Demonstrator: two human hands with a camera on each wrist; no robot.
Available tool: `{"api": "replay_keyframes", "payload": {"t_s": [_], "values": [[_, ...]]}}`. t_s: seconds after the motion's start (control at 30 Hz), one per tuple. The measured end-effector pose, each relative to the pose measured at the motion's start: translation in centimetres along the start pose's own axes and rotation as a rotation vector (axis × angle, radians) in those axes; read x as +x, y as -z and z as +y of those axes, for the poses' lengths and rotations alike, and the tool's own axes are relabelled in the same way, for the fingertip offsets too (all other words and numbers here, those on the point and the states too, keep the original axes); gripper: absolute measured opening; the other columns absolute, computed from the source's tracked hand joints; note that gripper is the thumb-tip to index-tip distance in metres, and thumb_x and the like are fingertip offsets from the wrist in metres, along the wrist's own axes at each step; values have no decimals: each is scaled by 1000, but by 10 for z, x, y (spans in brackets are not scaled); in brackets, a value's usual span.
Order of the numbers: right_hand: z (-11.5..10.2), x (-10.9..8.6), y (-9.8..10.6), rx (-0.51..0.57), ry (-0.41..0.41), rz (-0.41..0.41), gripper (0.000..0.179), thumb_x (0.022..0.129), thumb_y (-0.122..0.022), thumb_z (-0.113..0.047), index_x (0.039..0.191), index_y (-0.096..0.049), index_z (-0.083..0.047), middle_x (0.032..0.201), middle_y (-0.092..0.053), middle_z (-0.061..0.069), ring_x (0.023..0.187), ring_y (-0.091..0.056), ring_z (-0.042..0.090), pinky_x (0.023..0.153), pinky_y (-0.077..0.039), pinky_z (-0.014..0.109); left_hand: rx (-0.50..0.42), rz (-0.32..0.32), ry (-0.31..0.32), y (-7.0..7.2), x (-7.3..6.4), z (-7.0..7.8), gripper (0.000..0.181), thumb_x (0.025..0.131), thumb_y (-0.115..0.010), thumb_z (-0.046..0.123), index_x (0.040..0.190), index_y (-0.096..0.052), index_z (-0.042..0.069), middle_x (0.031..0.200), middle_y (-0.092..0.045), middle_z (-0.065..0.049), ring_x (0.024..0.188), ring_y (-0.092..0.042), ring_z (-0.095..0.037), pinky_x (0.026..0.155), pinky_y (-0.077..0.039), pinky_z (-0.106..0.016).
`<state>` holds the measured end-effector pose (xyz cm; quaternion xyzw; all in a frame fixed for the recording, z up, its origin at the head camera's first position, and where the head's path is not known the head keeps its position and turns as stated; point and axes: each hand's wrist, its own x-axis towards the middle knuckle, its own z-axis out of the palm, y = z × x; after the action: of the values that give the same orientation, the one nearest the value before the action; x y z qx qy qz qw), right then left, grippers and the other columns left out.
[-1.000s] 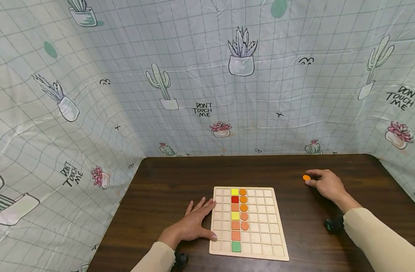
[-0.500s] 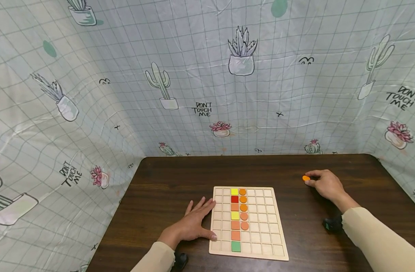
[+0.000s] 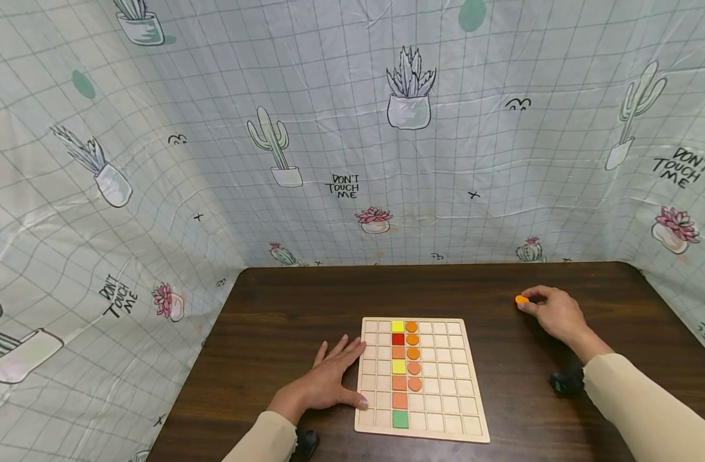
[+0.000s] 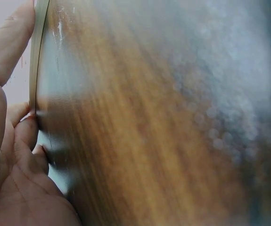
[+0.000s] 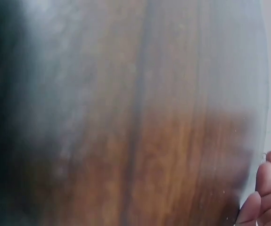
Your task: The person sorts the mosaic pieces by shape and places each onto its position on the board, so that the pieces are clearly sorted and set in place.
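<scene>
A pale wooden grid board (image 3: 453, 404) lies on the dark table in the head view. One of its columns holds coloured squares: yellow, red, salmon and, nearest me, a green square (image 3: 400, 419). Beside them runs a column of round discs, orange at the far end and then salmon (image 3: 414, 384). My left hand (image 3: 320, 384), fingers spread, rests at the board's left edge, with the thumb over its border. Off to the right, my right hand (image 3: 557, 314) pinches an orange disc (image 3: 521, 299) between thumb and fingertips. Only a sliver of that disc shows in the right wrist view.
The brown wooden table (image 3: 306, 295) extends around the board on all sides. A curtain (image 3: 340, 147) printed with cacti and grid lines hangs behind the table and along both sides. A black device (image 3: 566, 382) sits at my right wrist.
The orange disc has tilted and risen very slightly in my right fingers. My left hand and the pieces on the board stay as they were; the whole view shifts a little.
</scene>
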<state>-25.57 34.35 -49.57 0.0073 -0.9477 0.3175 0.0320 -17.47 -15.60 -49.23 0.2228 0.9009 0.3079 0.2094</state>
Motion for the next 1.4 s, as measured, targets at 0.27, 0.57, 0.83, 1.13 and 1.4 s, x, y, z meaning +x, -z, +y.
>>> {"api": "replay_keyframes", "payload": {"t_s": [0.27,0.57,0.83,1.13,1.4], "values": [[0,-6,3,46,-14,68,42,104,-69,-34,125,-69,3,113,-72,25,96,-67,36,73,-51,38,-3,-7,-2,0,-1,1,107,87,-86,45,170,-26,18,177,-19,-1,166,-4,-29,130,11,-62],[-4,-15,3,66,11,101,38,104,-70,-31,124,-72,0,106,-75,19,85,-65,20,66,-49,30,6,0,-13,-1,-1,0,108,86,-87,47,170,-26,17,177,-19,-2,166,-4,-29,130,11,-62],[-11,-21,-2,78,22,117,33,103,-71,-25,124,-73,0,107,-77,19,83,-65,16,63,-50,26,9,-4,-11,0,-2,0,108,86,-86,47,170,-26,17,177,-19,-2,166,-4,-30,130,10,-62],[-26,-31,-3,139,25,83,35,104,-70,-24,128,-72,1,109,-76,20,77,-63,12,59,-50,25,4,-2,-11,1,-1,0,107,87,-86,47,170,-26,18,177,-19,-1,166,-4,-29,130,10,-62],[-36,-39,-10,176,27,64,33,104,-71,-22,129,-71,0,111,-76,19,81,-65,13,60,-52,25,8,3,-14,0,0,-2,108,86,-86,47,170,-26,17,177,-19,-1,166,-5,-29,130,10,-61]]}}
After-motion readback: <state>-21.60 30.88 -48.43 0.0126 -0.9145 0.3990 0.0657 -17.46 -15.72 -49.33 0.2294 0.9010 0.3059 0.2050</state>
